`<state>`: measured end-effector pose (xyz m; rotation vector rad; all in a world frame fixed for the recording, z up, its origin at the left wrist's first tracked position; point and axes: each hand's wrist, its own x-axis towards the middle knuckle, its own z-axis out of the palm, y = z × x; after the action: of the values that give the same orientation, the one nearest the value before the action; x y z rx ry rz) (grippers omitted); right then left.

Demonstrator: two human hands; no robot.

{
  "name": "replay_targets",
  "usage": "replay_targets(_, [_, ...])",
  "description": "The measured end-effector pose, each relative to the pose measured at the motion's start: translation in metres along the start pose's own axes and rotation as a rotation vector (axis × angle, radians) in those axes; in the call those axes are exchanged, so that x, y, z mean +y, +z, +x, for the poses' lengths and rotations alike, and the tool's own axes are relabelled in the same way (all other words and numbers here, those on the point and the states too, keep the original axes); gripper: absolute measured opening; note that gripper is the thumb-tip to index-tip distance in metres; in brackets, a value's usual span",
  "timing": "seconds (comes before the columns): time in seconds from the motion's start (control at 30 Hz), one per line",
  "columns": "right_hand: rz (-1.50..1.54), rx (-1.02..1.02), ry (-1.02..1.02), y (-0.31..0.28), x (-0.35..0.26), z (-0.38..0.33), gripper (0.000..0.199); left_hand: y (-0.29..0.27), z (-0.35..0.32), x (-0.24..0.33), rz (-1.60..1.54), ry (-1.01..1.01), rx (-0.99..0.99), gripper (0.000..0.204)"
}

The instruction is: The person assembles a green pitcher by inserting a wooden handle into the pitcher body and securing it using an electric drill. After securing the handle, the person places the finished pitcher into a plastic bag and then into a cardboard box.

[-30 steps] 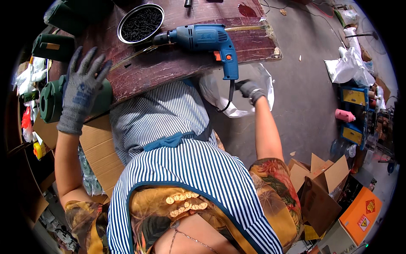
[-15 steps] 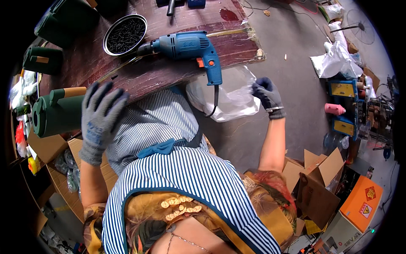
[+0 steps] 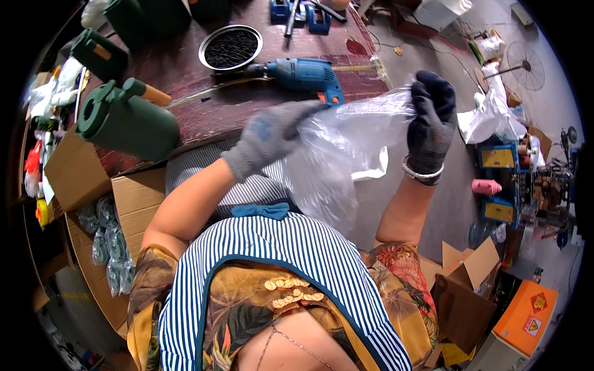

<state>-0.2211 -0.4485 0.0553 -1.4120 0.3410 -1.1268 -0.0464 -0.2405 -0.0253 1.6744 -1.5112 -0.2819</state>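
A clear plastic bag [image 3: 346,148] is stretched between my two gloved hands in front of the apron. My right hand [image 3: 432,111], in a grey and navy glove, is closed on the bag's upper right edge. On the bag's left side, my left hand [image 3: 269,133] grips it with fingers pressed together; the thumb side is partly covered by film. Beyond the bag a blue electric drill [image 3: 306,74] lies on the table, its handle partly behind the film. To the left, a dark green jug [image 3: 127,123] with a wooden-looking handle stands tilted in view at the table's edge.
A round tin of black screws [image 3: 230,49] sits beside the drill on the dark red table [image 3: 198,127]. More green jugs [image 3: 145,25] stand at the far left. An open carton [image 3: 114,247] with wrapped items is at my left, another carton [image 3: 467,284] at my right.
My left hand, open beside the jug before, has crossed right and taken hold of the bag. My right hand has lifted the bag up and right. The view has shifted slightly.
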Motion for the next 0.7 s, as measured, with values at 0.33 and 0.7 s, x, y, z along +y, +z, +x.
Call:
replay_targets(0.33, [0.329,-0.24,0.237,0.086,0.032,0.023,0.023,-0.104,-0.039,0.033,0.437,0.237,0.606,0.065])
replay_targets(0.7, [-0.28,-0.315,-0.779,0.132,0.004,-0.008,0.058,-0.122,-0.033,0.015,-0.28,-0.043,0.743,0.023])
